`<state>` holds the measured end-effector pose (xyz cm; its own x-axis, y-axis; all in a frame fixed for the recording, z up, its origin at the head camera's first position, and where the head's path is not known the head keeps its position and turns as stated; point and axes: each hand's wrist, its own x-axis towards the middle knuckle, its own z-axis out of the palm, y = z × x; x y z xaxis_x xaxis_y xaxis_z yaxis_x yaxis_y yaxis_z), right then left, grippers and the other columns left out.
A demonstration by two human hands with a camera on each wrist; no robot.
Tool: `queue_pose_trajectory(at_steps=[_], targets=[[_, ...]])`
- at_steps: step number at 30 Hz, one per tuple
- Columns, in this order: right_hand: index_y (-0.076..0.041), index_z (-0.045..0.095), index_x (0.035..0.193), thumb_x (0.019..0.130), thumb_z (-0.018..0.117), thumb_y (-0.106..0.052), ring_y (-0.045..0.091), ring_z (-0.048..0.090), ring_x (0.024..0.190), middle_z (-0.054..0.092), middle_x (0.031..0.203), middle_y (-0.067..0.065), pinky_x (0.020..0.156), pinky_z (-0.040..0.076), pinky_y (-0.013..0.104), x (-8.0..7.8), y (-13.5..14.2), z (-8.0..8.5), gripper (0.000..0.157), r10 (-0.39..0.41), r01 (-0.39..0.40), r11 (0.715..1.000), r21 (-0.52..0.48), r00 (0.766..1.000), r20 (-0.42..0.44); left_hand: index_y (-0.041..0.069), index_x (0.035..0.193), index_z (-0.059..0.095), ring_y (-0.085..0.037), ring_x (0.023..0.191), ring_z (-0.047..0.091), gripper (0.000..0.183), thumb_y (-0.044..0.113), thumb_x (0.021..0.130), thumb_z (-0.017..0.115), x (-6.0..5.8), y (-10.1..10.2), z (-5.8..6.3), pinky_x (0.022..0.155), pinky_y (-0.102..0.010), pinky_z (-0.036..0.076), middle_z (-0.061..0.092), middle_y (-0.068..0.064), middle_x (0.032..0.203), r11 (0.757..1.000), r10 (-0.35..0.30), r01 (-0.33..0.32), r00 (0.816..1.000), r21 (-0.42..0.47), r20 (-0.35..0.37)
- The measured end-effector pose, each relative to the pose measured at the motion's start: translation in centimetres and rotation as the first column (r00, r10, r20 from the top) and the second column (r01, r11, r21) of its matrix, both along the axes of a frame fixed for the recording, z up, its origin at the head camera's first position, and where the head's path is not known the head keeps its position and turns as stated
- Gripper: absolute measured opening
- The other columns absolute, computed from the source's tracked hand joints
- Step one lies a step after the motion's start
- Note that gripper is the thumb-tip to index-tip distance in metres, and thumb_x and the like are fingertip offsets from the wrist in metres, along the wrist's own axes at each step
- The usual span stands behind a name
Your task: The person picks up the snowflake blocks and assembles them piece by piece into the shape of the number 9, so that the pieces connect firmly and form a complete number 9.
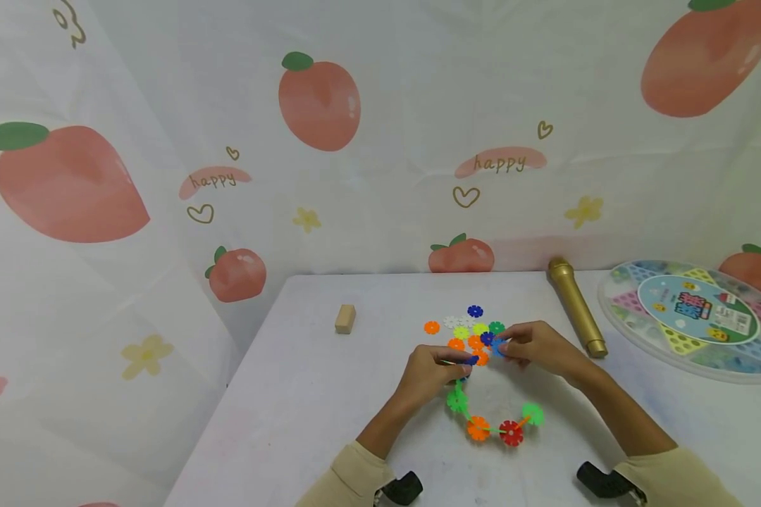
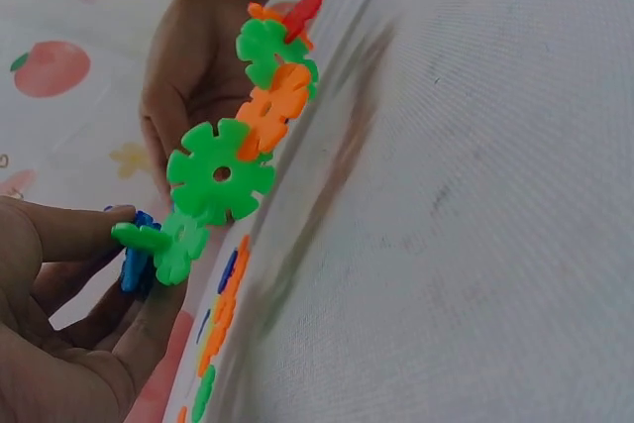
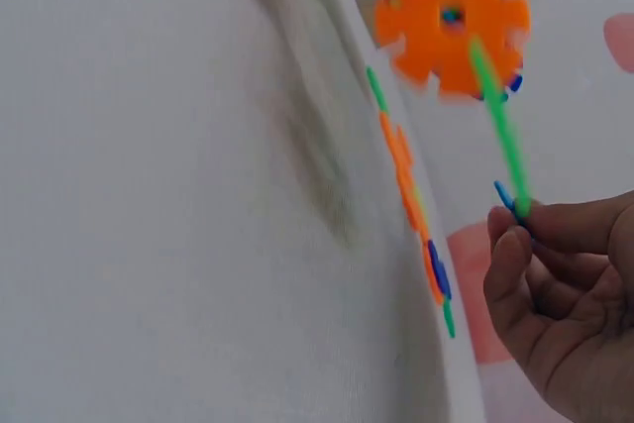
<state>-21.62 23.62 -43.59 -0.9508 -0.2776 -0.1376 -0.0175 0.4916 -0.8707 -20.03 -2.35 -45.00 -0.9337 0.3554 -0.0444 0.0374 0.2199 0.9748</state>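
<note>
At the left of the white surface (image 1: 279, 394), a wooden block (image 1: 345, 320) stands alone, well apart from the rest. Next, left sleeve (image 1: 353, 473), beige, black device (image 1: 402, 488) at its cuff. Left hand (image 1: 432, 373): grip pinching a dark blue disc (image 1: 472, 360), thumb against fingers, at the upper end of a linked chain (image 1: 478, 429). Chain = notched flower-shaped discs slotted edge to edge, curving down from that hand and then right: greens, orange, red, light green at the far end. Can't tell if its low part touches the surface. Beyond the left fingers, loose discs (image 1: 456, 344) lie in a loose cluster: orange outermost left, then white, yellow, more orange, dark blue, green at the right; one more dark blue sits at the back. Right hand (image 1: 541, 347): grip pinching a light blue disc (image 1: 499, 348) between thumb and fingertips, at the cluster's right edge, apart from the left hand. Right wrist view shows that disc nearly edge-on. Further right, gold microphone (image 1: 577, 308) lies slanted, head to the back. Far right, round game board (image 1: 628, 327) lies flat just beside it, blue oval label on top.
</note>
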Motion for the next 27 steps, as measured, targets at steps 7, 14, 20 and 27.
queue_pose_trajectory(at_steps=[7,14,20,27], targets=[[0.009,0.067,0.130,0.102,0.069,-0.017,0.027,0.068,0.079,0.076,0.092,0.015,0.071,0.062,0.031,0.8,-0.8,0.4,0.038,0.068,-0.068,0.991,-0.113,0.998,-0.001,0.008,0.103,0.085,-0.008,0.080,0.074,0.013,0.016,0.093,0.083,-0.1,0.2,0.0,0.074,-0.024,0.063,0.081,0.000,0.092,1.000,-0.002,0.002,1.000,0.012,-0.003],[0.010,0.066,0.131,0.102,0.070,-0.020,0.028,0.069,0.077,0.077,0.093,0.019,0.071,0.062,0.033,1.2,-1.3,0.8,0.042,0.086,-0.086,0.987,-0.138,0.996,-0.004,0.009,0.102,0.086,-0.008,0.079,0.074,0.012,0.016,0.093,0.083,0.0,0.2,0.1,0.074,-0.025,0.063,0.081,0.000,0.090,1.000,0.006,-0.006,1.000,0.005,0.000],[0.008,0.068,0.128,0.101,0.071,-0.018,0.030,0.069,0.077,0.077,0.092,0.017,0.070,0.062,0.033,1.4,-1.5,0.9,0.038,0.099,-0.099,0.984,-0.150,0.995,-0.009,0.010,0.102,0.086,-0.008,0.080,0.075,0.011,0.016,0.093,0.084,0.1,0.2,0.0,0.076,-0.026,0.063,0.081,0.000,0.089,1.000,0.007,-0.007,1.000,0.007,-0.010],[0.008,0.071,0.124,0.100,0.072,-0.016,0.028,0.068,0.073,0.078,0.089,0.017,0.067,0.062,0.034,1.7,-1.9,1.2,0.034,0.104,-0.106,0.985,-0.136,0.994,-0.017,0.010,0.099,0.087,-0.008,0.081,0.075,0.010,0.018,0.092,0.085,0.2,0.1,0.2,0.075,-0.025,0.063,0.081,0.001,0.089,1.000,0.012,-0.013,1.000,-0.012,-0.016]])
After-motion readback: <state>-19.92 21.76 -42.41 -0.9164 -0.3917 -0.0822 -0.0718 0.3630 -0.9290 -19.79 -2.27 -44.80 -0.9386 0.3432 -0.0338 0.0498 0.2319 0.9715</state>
